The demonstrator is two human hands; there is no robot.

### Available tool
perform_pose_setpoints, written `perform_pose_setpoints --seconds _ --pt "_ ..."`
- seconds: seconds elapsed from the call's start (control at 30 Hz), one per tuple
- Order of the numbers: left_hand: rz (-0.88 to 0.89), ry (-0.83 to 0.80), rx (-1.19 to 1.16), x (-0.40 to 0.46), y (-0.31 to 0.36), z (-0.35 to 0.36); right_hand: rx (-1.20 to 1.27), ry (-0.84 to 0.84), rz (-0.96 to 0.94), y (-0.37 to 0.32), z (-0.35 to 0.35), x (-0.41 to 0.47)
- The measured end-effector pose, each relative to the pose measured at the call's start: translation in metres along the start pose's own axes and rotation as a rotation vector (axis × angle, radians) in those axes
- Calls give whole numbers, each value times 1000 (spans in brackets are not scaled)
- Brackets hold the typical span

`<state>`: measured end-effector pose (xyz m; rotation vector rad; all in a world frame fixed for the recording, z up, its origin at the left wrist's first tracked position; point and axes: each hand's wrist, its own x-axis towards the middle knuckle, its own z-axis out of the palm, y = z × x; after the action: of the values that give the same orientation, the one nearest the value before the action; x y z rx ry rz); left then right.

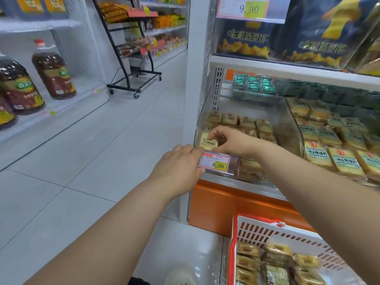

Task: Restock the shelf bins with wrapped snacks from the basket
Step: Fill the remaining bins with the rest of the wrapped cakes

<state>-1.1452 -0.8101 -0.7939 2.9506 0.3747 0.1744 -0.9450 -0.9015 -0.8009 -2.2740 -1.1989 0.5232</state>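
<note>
Shelf unit [287,66] — white, tiered, on an orange base. Clear bin [292,120] at its left end, part-filled with wrapped snacks [246,122] laid flat in rows. White basket [267,229] with a red rim on the floor below right, holding more packs. Right hand [230,140] reaches over the bin's front lip and pinches one snack pack [208,141] at the front left corner; the pack's long axis appears to run front to back, tilted up against the wall. Left hand [178,165] — nearer the viewer, fingers curled at the price tag [216,163], seemingly steadying the bin front. Pale tiled floor [92,161]; oil bottles [53,70] shelved across the aisle.
</note>
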Motion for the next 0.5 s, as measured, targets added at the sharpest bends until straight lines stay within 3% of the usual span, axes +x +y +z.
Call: perform_pose_setpoints --seconds 0.27,0.5 --pt "-14 -29 -68 0 -3 -2 -515 -75 -11 -10 -16 -3" --pt "-31 -69 -130 1 -1 3 -461 -5 -21 -14 -4 -4"
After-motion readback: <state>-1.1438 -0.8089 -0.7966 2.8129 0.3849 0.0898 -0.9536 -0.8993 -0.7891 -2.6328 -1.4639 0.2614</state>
